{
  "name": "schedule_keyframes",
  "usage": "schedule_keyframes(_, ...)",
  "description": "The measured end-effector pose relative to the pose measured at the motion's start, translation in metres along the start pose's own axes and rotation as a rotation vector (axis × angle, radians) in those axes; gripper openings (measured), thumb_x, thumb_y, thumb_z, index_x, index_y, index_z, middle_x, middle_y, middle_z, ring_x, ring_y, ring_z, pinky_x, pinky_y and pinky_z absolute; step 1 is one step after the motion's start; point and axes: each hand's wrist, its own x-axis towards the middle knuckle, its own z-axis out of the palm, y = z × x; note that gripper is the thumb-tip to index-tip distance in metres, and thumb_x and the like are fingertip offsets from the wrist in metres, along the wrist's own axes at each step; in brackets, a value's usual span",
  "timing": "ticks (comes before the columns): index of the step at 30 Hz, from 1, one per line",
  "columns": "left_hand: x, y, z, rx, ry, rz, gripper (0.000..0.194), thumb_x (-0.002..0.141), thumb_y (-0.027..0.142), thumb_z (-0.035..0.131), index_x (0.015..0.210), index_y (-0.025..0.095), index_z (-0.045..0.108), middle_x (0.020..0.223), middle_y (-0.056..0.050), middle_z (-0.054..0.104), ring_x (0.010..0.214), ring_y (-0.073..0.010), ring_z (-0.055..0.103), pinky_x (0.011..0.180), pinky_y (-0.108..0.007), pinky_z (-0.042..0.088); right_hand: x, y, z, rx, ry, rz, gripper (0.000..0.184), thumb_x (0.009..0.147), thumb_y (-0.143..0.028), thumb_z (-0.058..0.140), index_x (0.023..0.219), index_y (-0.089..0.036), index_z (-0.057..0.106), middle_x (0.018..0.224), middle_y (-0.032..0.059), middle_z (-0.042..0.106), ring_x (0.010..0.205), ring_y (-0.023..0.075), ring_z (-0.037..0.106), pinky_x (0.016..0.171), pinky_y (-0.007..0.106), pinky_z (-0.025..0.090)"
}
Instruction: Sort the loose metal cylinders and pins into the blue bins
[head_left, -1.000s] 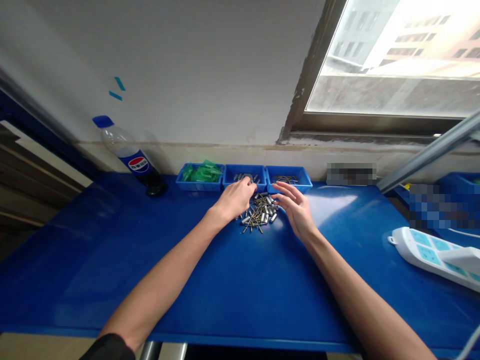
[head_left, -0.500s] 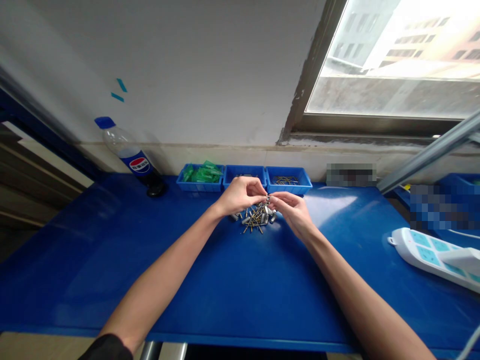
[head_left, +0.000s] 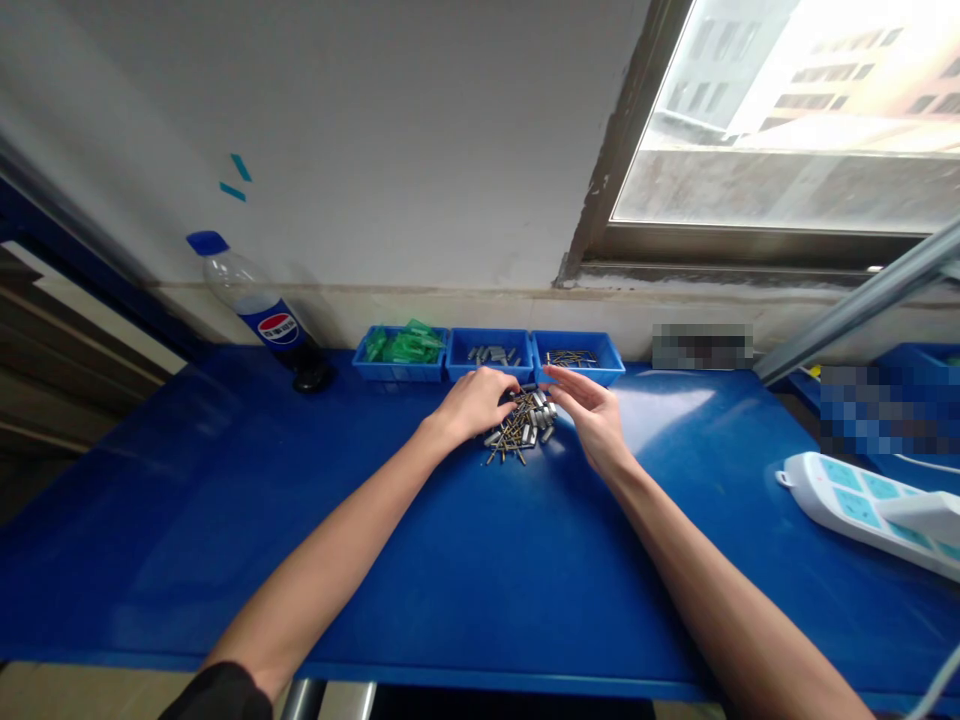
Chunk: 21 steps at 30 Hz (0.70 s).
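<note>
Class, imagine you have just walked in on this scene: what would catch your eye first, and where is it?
First, the pile of small metal parts on the blue table, between the left hand and right hand. Just behind it, bright green pieces fill the leftmost of three blue bins. Farther left, near the wall, stands a blue-capped bottle.

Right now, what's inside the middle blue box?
Several small grey pieces lie in the middle blue box. Its front wall hides the nearest bit inside; anything there can't be seen.
</note>
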Motion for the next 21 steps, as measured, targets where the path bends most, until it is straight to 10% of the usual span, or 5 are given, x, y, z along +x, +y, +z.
schedule_keyframes(12,-0.0021,0.0053,0.0012,0.043,0.006,-0.126,0.015,0.082,0.010,0.068,0.089,0.020,0.077,0.084,-0.007,0.077,0.078,-0.0230,0.073,0.075,-0.030,0.055,0.0012,-0.0029,-0.0031,-0.045,-0.008,0.021,0.043,0.079,-0.042,0.084,0.119,-0.028,0.077,0.133,0.0078,0.074,0.110,0.0296,0.074,0.093,0.044,0.059)
schedule_keyframes(21,-0.0001,0.0023,0.0030,-0.071,0.072,-0.002,0.031,0.081,0.006,0.060,0.108,0.016,0.072,0.087,-0.007,0.075,0.078,-0.0197,0.070,0.074,-0.027,0.053,0.0003,-0.0001,-0.0046,-0.058,-0.019,0.008,0.039,0.082,-0.042,0.081,0.117,-0.026,0.076,0.127,0.0083,0.076,0.100,0.0256,0.075,0.086,0.040,0.057)
